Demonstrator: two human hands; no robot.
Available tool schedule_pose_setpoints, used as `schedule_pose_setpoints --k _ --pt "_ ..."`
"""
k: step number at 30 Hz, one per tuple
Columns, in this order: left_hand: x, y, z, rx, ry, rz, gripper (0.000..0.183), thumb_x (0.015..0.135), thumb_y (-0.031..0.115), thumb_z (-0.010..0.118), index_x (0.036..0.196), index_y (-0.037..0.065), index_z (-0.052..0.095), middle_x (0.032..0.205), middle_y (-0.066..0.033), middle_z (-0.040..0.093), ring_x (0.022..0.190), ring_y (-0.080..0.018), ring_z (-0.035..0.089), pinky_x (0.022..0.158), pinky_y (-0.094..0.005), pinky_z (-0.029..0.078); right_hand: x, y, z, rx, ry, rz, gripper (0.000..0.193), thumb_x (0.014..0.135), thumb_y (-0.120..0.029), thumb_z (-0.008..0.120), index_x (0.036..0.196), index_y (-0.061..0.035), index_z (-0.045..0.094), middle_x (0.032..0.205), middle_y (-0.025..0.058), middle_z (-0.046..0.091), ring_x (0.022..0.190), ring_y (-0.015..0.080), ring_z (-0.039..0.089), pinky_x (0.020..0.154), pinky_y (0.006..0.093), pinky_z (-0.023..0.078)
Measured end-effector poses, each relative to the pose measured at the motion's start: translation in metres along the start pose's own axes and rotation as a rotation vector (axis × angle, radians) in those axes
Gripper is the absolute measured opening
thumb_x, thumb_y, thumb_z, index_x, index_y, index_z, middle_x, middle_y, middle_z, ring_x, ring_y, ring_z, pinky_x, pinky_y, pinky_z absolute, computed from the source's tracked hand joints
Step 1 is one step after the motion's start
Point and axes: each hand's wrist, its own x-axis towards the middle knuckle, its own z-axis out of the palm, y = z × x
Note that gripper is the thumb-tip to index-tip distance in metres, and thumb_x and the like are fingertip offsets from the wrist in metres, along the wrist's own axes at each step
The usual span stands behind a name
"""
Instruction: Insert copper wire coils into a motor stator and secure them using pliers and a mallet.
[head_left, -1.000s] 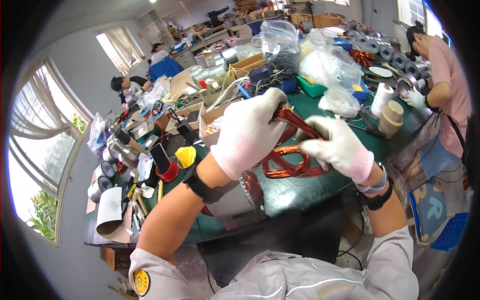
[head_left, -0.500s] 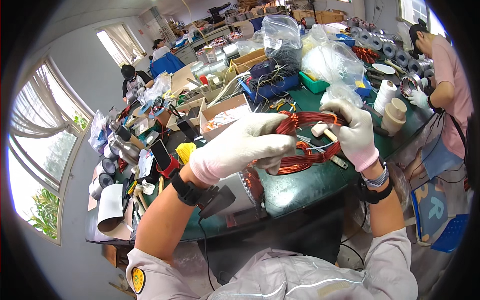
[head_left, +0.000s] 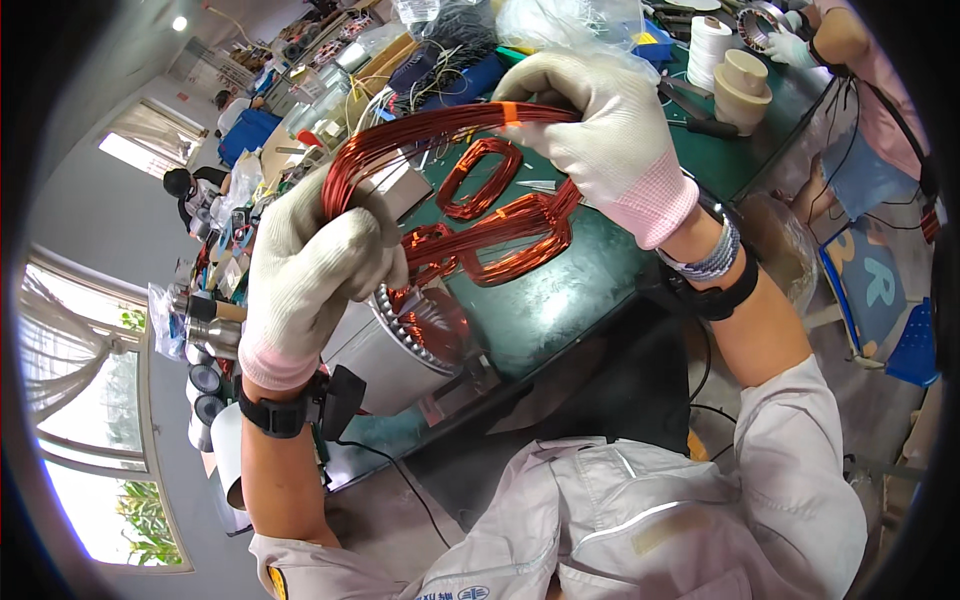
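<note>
A coil of red-brown copper wire [head_left: 430,122], bound with orange tape, is stretched into a long loop between my hands. My left hand [head_left: 325,265], in a white knitted glove, is closed round its left end. The gloved right hand [head_left: 610,135] grips the other end, fingers curled over the wires. Below the loop, more copper coils [head_left: 482,178] lie on the green table. Under my left hand lies a grey cylindrical motor stator [head_left: 375,345], toothed round its open end, with copper wire inside. My left hand hides part of the stator and coil.
White thread spools [head_left: 710,52] and a cream spool [head_left: 742,92] stand at the right of the green table [head_left: 550,310]. Pliers [head_left: 690,105] lie beside them. Boxes, wires and bags crowd the far side. A co-worker [head_left: 850,50] handles a stator ring at the far right.
My hands have moved apart, drawing the coil out longer and wider. The left has gone left, the right slightly left and up in view. The view has shifted, showing more of the stator.
</note>
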Motion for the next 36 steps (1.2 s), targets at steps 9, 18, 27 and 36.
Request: schedule_pose_setpoints --k 9,18,27,36 --pt "-0.014 0.002 0.014 -0.424 0.311 0.095 0.025 0.115 0.028 0.056 0.109 0.004 0.060 0.068 0.0095 0.031 0.052 -0.0028 0.024 0.047 -0.0232 0.022 -0.056 -0.030 0.000 -0.145 -0.139 -0.626 0.041 0.084 -0.017 0.083 0.122 -0.0062 0.076 0.115 0.0162 0.071 0.105 0.0327 0.071 0.094 0.0443 0.056" --pt "-0.016 -0.009 0.044 -0.621 0.291 0.118 0.036 0.119 0.036 0.045 0.111 0.006 0.061 0.061 0.0089 0.026 0.049 -0.0042 0.021 0.043 -0.0236 0.020 -0.116 0.054 0.121 0.374 -0.616 0.267 0.042 0.095 -0.021 0.073 0.131 -0.0010 0.067 0.110 0.0211 0.073 0.098 0.0364 0.073 0.089 0.0442 0.057" --pt "-0.093 -0.063 0.064 -0.759 0.573 0.034 0.029 0.119 0.032 0.049 0.109 0.007 0.059 0.062 0.0089 0.027 0.048 -0.0031 0.020 0.043 -0.0238 0.020 -0.181 0.051 0.096 0.298 -0.444 0.110 0.019 0.098 -0.010 0.069 0.116 -0.0103 0.076 0.104 0.0123 0.075 0.099 0.0361 0.070 0.088 0.0463 0.057" --pt "-0.117 -0.073 0.081 -0.815 0.514 0.032 0.030 0.121 0.034 0.041 0.112 0.008 0.052 0.064 0.0061 0.028 0.051 -0.0061 0.022 0.046 -0.0253 0.023 -0.212 0.056 0.095 0.044 -0.553 -0.151 0.037 0.098 -0.009 0.067 0.135 -0.0130 0.069 0.114 0.0050 0.076 0.105 0.0268 0.071 0.090 0.0404 0.060"
